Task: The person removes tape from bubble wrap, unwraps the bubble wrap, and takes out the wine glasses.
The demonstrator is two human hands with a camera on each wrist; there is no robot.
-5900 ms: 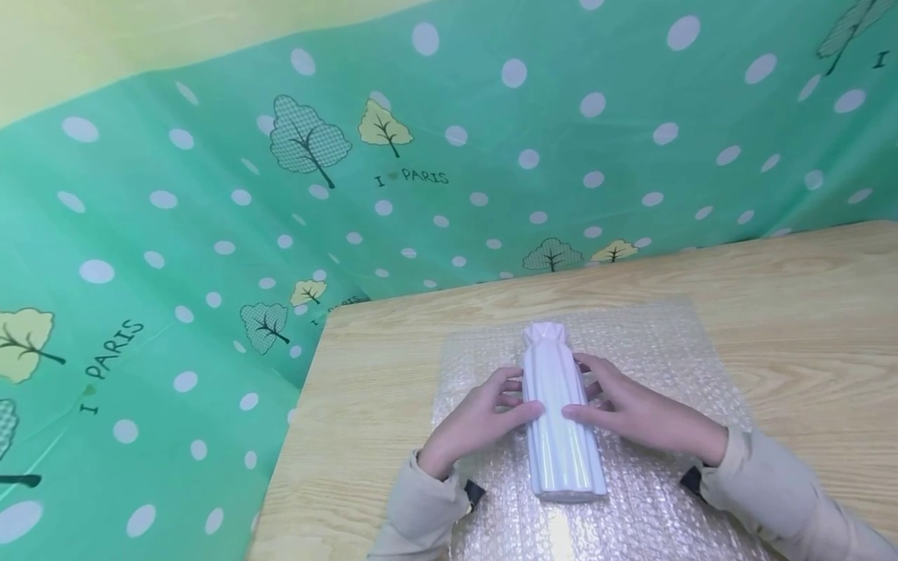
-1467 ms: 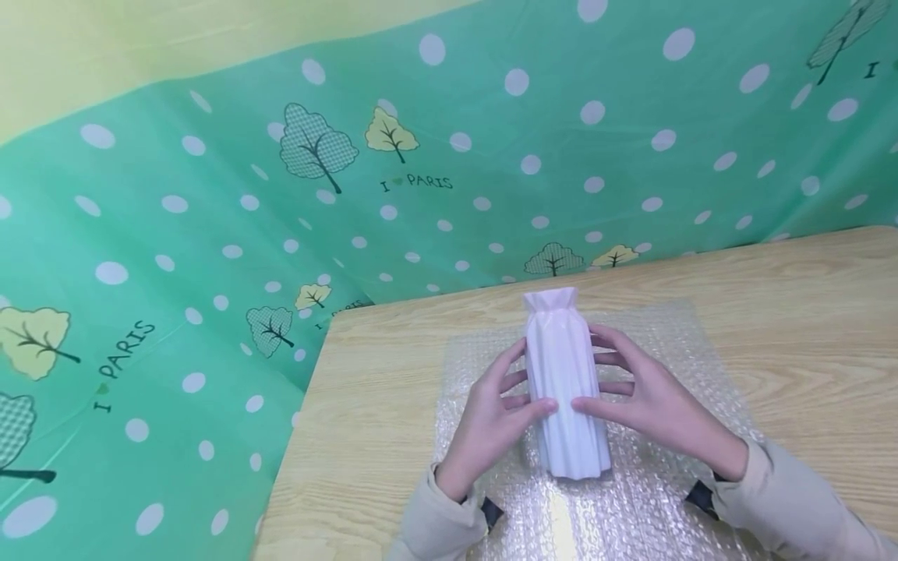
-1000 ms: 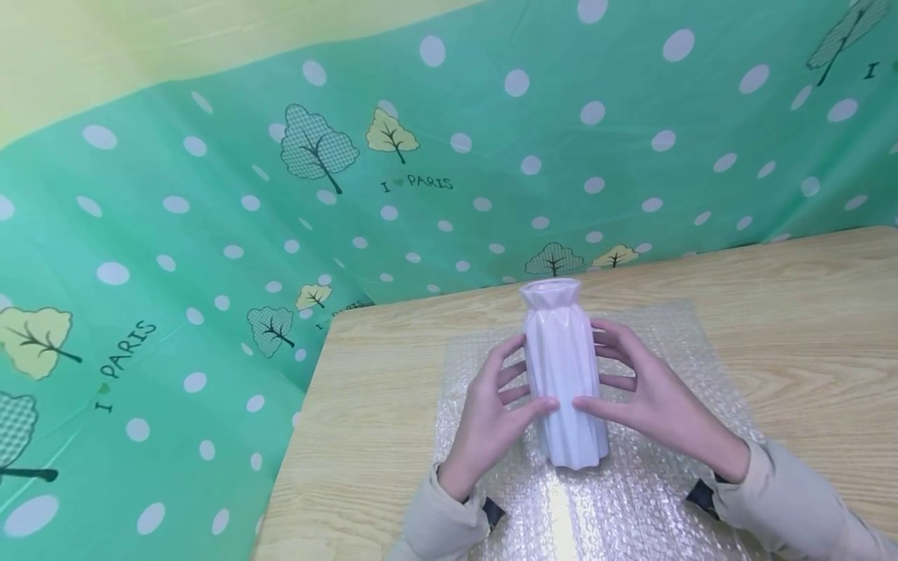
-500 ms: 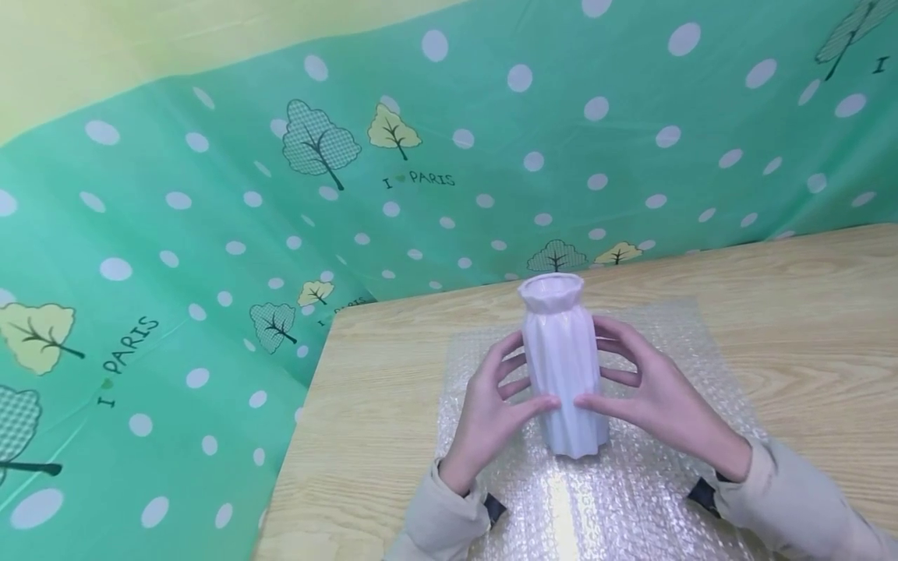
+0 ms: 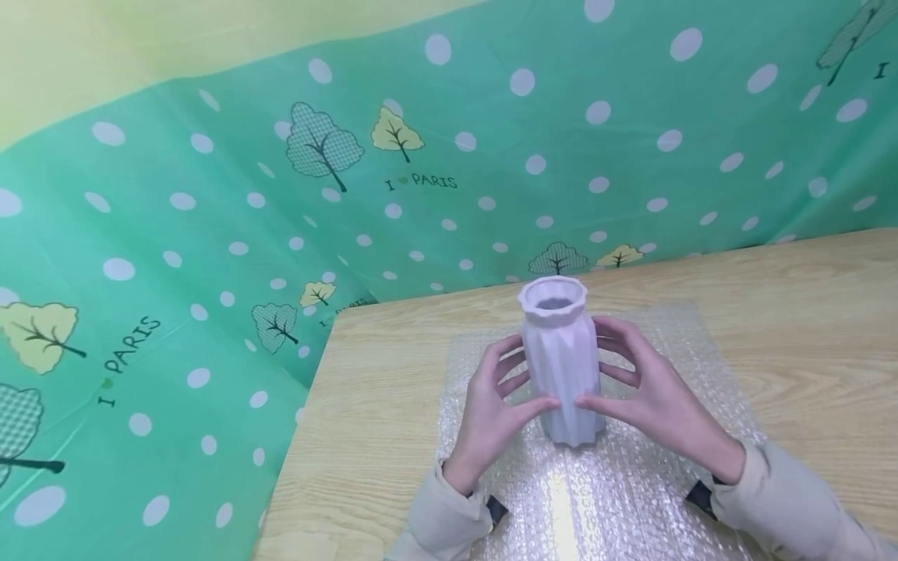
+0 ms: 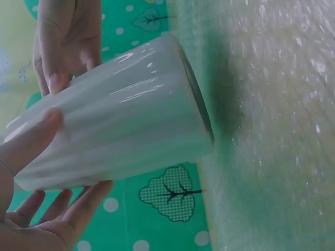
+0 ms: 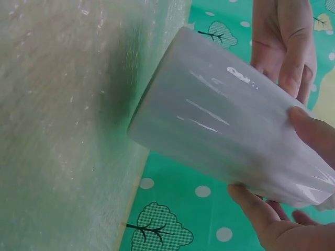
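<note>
Between both hands is a glossy white fluted vase [image 5: 561,366], its scalloped mouth facing up toward the head camera. My left hand [image 5: 487,409] grips its left side, thumb on the near face and fingers round the flank. On the other side my right hand [image 5: 652,389] grips it in the same way. The vase [image 6: 120,115] leans in the left wrist view, and part of its base edge is off the bubble wrap, with a shadow beneath. From the right wrist view, the vase [image 7: 220,120] also looks tilted; I cannot tell whether its base touches the wrap.
A sheet of bubble wrap [image 5: 533,499] lies flat under the vase on a wooden table [image 5: 365,421]. Behind and to the left hangs a green dotted cloth [image 5: 421,156] with printed trees. The table's left edge runs along that cloth.
From lying down, the vase has been tipped up by both hands; its mouth, hidden at first, now shows open toward the camera. The hands' grip has stayed about the same over the last second.
</note>
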